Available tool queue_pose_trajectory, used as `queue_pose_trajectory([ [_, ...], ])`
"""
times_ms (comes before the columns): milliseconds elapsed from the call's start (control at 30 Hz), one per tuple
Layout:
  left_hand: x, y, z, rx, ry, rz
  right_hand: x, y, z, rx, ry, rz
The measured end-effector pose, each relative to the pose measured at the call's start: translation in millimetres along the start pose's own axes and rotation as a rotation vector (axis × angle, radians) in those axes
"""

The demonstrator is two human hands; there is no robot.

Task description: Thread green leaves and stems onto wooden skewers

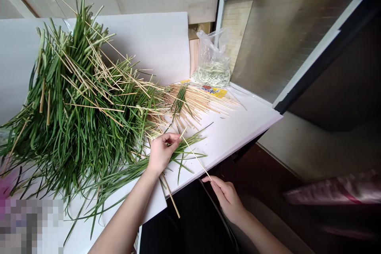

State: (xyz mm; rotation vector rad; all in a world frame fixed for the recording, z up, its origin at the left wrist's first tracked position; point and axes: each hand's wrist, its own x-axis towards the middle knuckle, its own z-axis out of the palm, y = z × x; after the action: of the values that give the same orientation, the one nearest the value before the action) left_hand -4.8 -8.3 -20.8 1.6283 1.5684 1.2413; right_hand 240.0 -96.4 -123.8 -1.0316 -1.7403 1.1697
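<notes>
My right hand is closed around the lower end of a thin bamboo skewer, just off the table's front edge. The skewer slants up and left towards my left hand. There, my thumb and forefinger pinch a short pale stalk, which meets the skewer's upper tip; I cannot tell whether it is pierced. Loose garlic chives lie on the table beneath and beside my left hand. Left of it rises a big heap of garlic chives, with many bamboo skewers strewn across the top.
Behind my hands, skewers lie fanned out, with a small chive bunch on them. A clear plastic bag of pale green strips stands at the back. The white table ends in front of me; a framed panel borders it right.
</notes>
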Motion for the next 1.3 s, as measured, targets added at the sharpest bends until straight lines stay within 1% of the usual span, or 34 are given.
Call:
queue_pose_trajectory([
  [400,-3,4,4.3,0.002,0.018,-0.031,-1,1,1,0.007,0.018,0.014],
  [533,-4,5,3.9,0.048,0.023,-0.039,0,1,1,0.000,0.029,0.010],
  [633,-5,4,4.3,0.079,0.010,-0.011,-1,-1,1,0.000,0.030,0.009],
  [733,-7,2,6.1,0.103,0.000,0.054,-1,-3,2,0.003,0.032,0.010],
  [833,-10,3,9.6,0.156,-0.072,0.113,0,-4,2,0.013,0.045,0.011],
  [967,-15,11,13.7,0.196,-0.262,0.211,2,-6,3,0.017,0.066,0.003],
  [1100,-14,20,9.8,0.231,-0.408,0.303,1,-5,2,0.007,0.074,0.002],
  [1133,-12,21,7.5,0.251,-0.426,0.319,0,-4,1,0.008,0.073,0.007],
  [1200,-10,21,2.3,0.291,-0.423,0.343,-5,-2,-1,0.012,0.075,0.026],
  [1300,-5,20,-5.2,0.337,-0.347,0.342,-14,0,-4,0.012,0.079,0.062],
])
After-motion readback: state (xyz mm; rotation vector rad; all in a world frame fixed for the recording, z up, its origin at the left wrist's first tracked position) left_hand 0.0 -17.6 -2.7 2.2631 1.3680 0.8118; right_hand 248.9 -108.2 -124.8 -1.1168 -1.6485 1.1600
